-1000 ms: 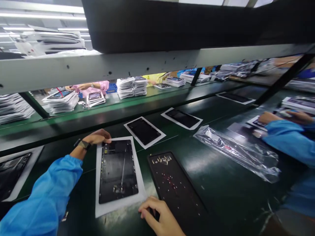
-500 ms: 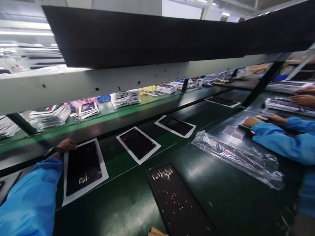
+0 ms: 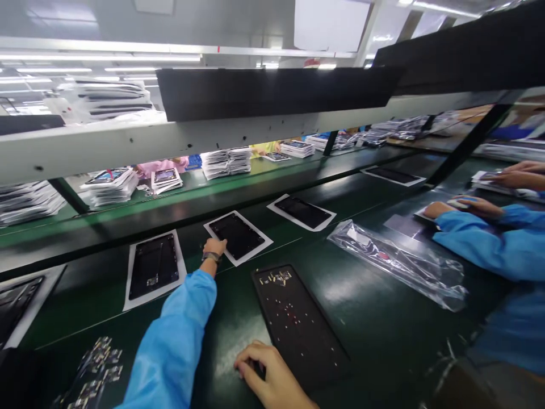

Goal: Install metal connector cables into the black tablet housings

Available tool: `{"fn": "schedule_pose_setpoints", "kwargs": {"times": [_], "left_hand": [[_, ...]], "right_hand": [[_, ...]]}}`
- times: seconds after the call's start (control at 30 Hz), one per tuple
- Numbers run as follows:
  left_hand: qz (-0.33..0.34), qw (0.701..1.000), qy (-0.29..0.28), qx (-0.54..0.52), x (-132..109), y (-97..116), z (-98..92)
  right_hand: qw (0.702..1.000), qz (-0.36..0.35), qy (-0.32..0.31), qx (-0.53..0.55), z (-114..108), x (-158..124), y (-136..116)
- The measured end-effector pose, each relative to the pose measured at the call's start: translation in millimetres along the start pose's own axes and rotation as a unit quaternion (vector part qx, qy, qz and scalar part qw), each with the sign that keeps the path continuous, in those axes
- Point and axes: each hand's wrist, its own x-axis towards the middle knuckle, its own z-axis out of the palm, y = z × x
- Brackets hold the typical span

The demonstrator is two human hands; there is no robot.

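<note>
My left hand (image 3: 214,247), in a blue sleeve with a dark wristband, has its fingers curled at the near left edge of a black tablet housing (image 3: 238,234) lying on a white sheet. To its left, another tablet housing (image 3: 149,258) on a white sheet bears a small metallic part (image 3: 152,280) near its lower edge. My right hand (image 3: 272,372) is low in the view, thumb and fingers curled together; anything between the fingertips is too small to make out. Beside it lies a black tray (image 3: 298,335) with small gold-coloured parts (image 3: 279,278) and scattered white specks.
Several small circuit parts (image 3: 96,369) lie at lower left. Further housings (image 3: 302,211) on sheets line the green bench. A clear plastic bag (image 3: 395,264) lies right, near a co-worker's hands (image 3: 464,207). A white beam (image 3: 255,128) crosses above; paper stacks (image 3: 225,162) stand behind.
My left hand has moved right, from the left housing to the middle one. My right hand has come further into view beside the tray. The view has turned slightly left.
</note>
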Motion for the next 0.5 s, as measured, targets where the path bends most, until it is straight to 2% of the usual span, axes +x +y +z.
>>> {"fn": "schedule_pose_setpoints", "kwargs": {"times": [0.1, 0.23, 0.33, 0.5], "left_hand": [[-0.093, 0.993, 0.067, 0.0, -21, 19, 22.6], [-0.164, 0.978, 0.127, -0.02, -32, 30, 29.2], [-0.187, 0.97, 0.151, -0.045, -31, 31, 26.5], [-0.182, 0.966, 0.163, -0.088, -26, 28, 21.0]], "right_hand": [[1.0, -0.001, 0.013, 0.019, -1, -2, -1], [0.999, -0.003, 0.015, 0.046, -2, -2, -1], [0.998, -0.007, 0.012, 0.056, -2, -3, -1], [0.997, -0.008, 0.013, 0.07, -2, -4, -1]]}}
